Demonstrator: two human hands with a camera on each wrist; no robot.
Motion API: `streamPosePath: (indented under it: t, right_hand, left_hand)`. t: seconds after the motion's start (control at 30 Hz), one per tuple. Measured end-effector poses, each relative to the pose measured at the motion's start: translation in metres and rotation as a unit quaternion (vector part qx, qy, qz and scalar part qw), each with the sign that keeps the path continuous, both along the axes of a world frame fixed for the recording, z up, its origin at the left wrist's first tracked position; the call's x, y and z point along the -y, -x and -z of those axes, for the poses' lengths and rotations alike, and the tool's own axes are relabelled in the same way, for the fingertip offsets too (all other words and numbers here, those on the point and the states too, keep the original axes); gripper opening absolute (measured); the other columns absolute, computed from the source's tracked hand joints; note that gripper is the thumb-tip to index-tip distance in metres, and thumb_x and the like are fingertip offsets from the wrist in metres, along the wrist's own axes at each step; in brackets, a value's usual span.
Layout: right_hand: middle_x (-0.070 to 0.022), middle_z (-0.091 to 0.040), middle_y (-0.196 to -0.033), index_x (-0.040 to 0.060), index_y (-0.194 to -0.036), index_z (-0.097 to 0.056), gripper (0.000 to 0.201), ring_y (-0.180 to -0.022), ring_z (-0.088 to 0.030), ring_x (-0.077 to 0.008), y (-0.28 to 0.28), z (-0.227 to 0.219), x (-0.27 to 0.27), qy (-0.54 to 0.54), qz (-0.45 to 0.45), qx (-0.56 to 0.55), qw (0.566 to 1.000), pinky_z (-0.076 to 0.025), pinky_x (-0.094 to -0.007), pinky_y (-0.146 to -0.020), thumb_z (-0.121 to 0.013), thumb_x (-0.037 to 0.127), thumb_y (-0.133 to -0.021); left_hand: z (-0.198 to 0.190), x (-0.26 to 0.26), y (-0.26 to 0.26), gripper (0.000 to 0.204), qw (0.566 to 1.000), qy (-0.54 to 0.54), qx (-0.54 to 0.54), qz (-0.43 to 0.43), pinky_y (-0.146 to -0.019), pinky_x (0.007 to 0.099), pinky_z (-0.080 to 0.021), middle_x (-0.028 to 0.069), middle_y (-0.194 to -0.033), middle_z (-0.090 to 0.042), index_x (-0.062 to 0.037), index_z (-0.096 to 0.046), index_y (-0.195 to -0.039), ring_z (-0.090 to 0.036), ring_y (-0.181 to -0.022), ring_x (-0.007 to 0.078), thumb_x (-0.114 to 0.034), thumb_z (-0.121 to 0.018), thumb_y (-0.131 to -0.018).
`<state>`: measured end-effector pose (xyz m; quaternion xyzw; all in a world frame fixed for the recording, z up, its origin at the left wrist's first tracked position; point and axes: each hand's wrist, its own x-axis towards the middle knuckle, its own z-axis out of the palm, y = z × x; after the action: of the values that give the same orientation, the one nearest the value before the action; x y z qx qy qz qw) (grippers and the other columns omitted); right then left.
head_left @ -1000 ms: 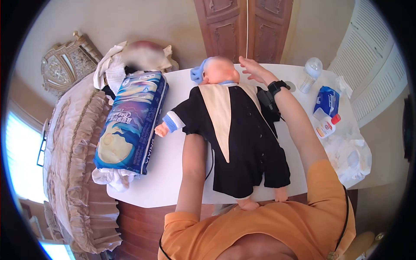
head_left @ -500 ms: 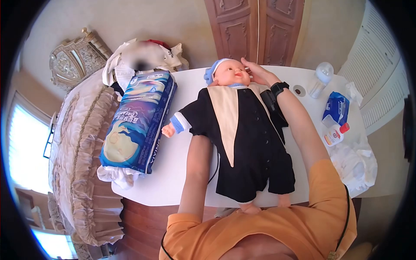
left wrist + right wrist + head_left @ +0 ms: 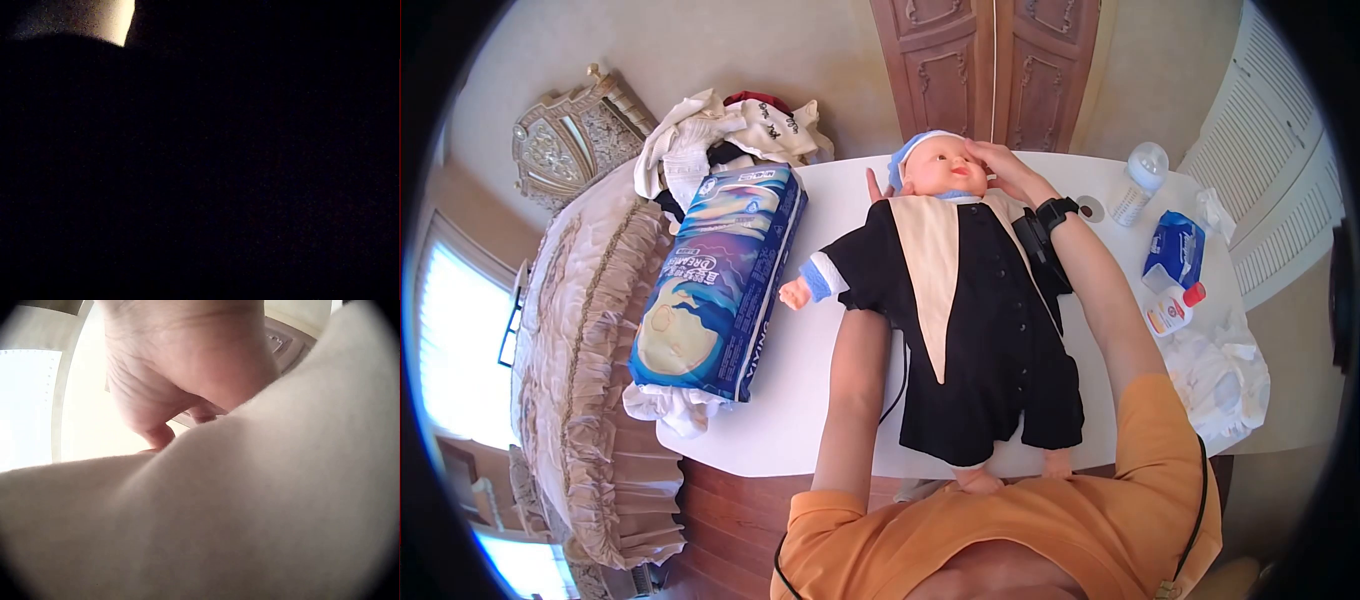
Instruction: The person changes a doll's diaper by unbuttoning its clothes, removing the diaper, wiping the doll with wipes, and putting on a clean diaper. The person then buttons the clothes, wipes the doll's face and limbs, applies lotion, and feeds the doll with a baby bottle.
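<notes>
A baby doll (image 3: pixel 970 330) in a black outfit with a cream panel lies face up in the head view, a blue-and-white cap on its head (image 3: pixel 948 165). My left arm passes beneath the doll's body. Most of my left hand (image 3: pixel 876 185) is hidden there, with extended fingers showing beside the cap. My right hand (image 3: pixel 1007 172) rests against the other side of the doll's head, fingers near its forehead. The left wrist view is nearly all dark. In the right wrist view the palm rises behind pale cloth (image 3: pixel 206 506).
A blue diaper pack (image 3: pixel 710 290) lies left on the white table (image 3: pixel 800 440), with clothes (image 3: pixel 740 130) behind it. To the right are a baby bottle (image 3: pixel 1138 185), a blue wipes pack (image 3: pixel 1175 250), a red-capped bottle (image 3: pixel 1175 310) and crumpled white material (image 3: pixel 1220 385). A bed stands left.
My right hand has moved from beside the doll's head onto it. The head has shifted slightly right, and my left fingers have come into sight beside the cap.
</notes>
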<state>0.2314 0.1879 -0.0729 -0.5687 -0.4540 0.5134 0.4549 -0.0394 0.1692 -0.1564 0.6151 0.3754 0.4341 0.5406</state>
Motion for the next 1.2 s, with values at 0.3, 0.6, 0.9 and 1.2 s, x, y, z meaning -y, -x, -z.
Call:
streamPosePath:
  t: [0.3, 0.6, 0.9, 1.2]
  right_hand:
    - [-0.0047, -0.051, -0.113, 0.0107, -0.125, -0.040, 0.049, -0.099, -0.050, -0.0132, 0.005, -0.006, 0.000, -0.062, 0.005, 0.061, 0.996, -0.043, -0.0308, -0.076, -0.047, 0.038, -0.085]
    - [-0.0043, -0.053, -0.110, 0.0100, -0.118, -0.049, 0.036, -0.097, -0.050, -0.0130, 0.003, -0.003, -0.001, -0.105, -0.019, 0.019, 0.994, -0.043, -0.0292, -0.077, -0.051, 0.026, -0.085]
    - [-0.0015, -0.055, -0.102, 0.0126, -0.111, -0.056, 0.028, -0.091, -0.051, -0.0112, 0.002, 0.000, 0.001, -0.137, -0.004, -0.028, 0.990, -0.043, -0.0278, -0.072, -0.052, 0.023, -0.085]
    - [-0.0055, -0.044, -0.119, 0.0123, -0.125, -0.041, 0.047, -0.108, -0.041, -0.0178, 0.004, 0.003, 0.003, -0.104, 0.025, -0.033, 0.994, -0.039, -0.0392, -0.083, -0.045, 0.038, -0.086]
  left_hand:
    - [-0.018, -0.050, -0.040, 0.049, 0.989, 0.020, 0.140, 0.032, -0.066, 0.0283, -0.050, 0.0082, -0.094, -0.055, -0.0084, -0.037, -0.122, -0.058, -0.078, 0.0179, -0.004, -0.058, -0.078]
    - [-0.011, -0.069, -0.049, 0.047, 0.994, -0.086, 0.047, 0.048, -0.067, 0.0287, -0.049, 0.0074, -0.096, -0.056, -0.0085, -0.038, -0.122, -0.058, -0.079, 0.0188, -0.007, -0.057, -0.079]
    - [0.002, -0.089, -0.065, 0.042, 0.957, -0.247, -0.140, 0.060, -0.069, 0.0295, -0.048, 0.0068, -0.098, -0.056, -0.0079, -0.040, -0.121, -0.058, -0.080, 0.0207, -0.011, -0.053, -0.081]
    - [0.004, -0.100, -0.036, 0.038, 0.857, -0.399, -0.320, 0.063, -0.071, 0.0303, -0.047, 0.0063, -0.100, -0.057, -0.0072, -0.043, -0.119, -0.058, -0.081, 0.0227, -0.016, -0.050, -0.083]
